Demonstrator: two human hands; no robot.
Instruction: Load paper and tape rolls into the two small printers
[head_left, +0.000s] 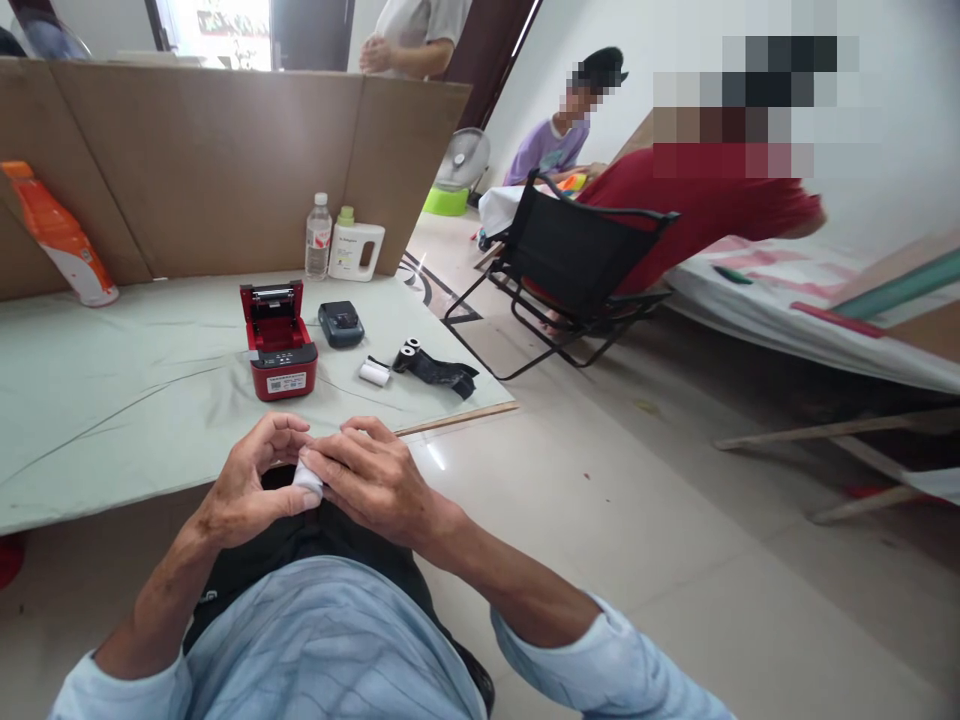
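Observation:
Above my lap, just off the table's front edge, a small white paper roll (306, 480) is held between both hands. My left hand (251, 480) pinches it with the thumb along its near side. Fingers of my right hand (371, 475) close over its top and right side, hiding part of it. On the table ahead stands a red and black label printer (283, 375) with its lid raised. Behind it to the right lies a small dark grey device (341, 324). Another white roll (374, 372) rests near a crumpled black ribbon with white-cored spools (435, 368).
A cardboard screen (225, 170) borders the pale green table (165, 430). Before it stand an orange bottle (60, 235), a water bottle (318, 240) and a white jug (356, 250). At right, a person in red (637, 220) sits on a black folding chair (585, 245); others are beyond.

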